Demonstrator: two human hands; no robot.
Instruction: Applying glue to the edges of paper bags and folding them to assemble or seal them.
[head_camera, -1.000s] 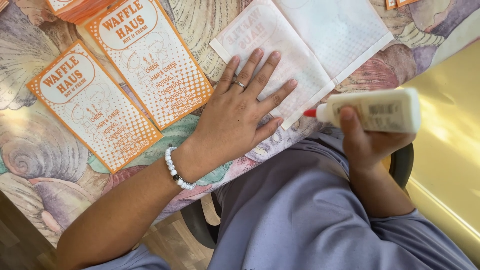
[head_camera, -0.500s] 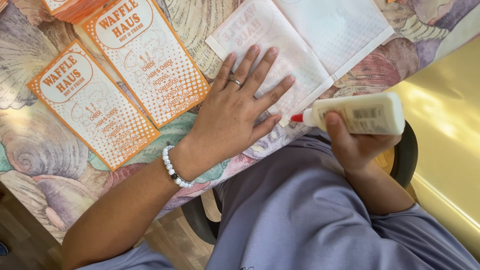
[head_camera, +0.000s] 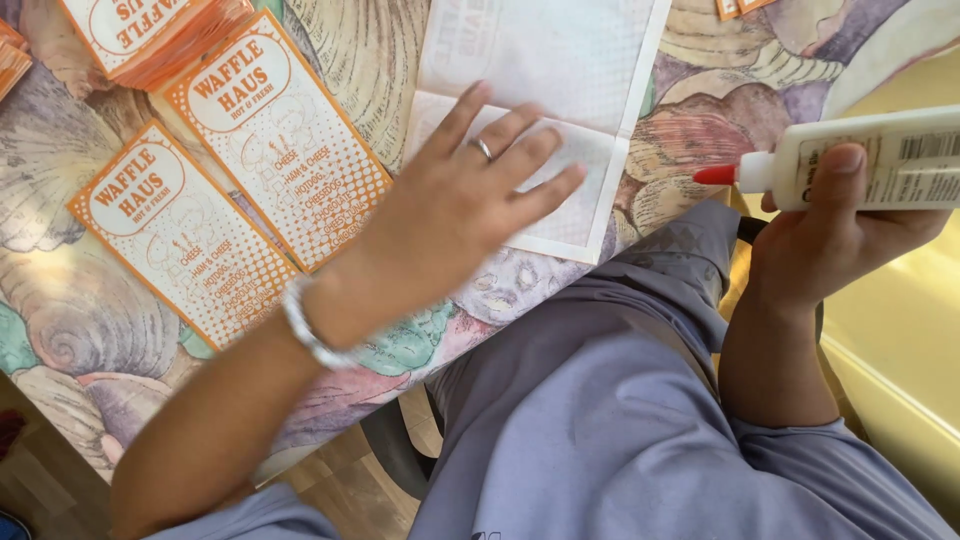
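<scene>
On the table (head_camera: 700, 90), near its front edge, lies a white sheet (head_camera: 560, 60) folded along a crease, its lower flap pressed flat under the left hand (head_camera: 450, 210). That hand is spread open, palm down, fingers fanned toward the flap's right edge, a ring on one finger and a beaded bracelet (head_camera: 305, 330) at the wrist; it grips nothing, only bears down on the paper. The forearm runs in from the lower left, crossing the table edge.

Off to the right, beyond the table edge and over the lap, the right hand (head_camera: 830, 240) is clenched around a white glue bottle (head_camera: 870, 160), held almost level with its red nozzle (head_camera: 715, 175) aimed left toward the sheet. The thumb lies across the bottle's front.

The risk, as I judge it: with the bottle level and squeezed in a firm grasp, glue could dribble onto the grey clothing or the shell-patterned cloth rather than the paper. If the flat hand slides, the flap could shift out of line with its crease.

To the left lie two orange printed cards (head_camera: 230, 170), with a stack of the same cards (head_camera: 150, 35) above them.
</scene>
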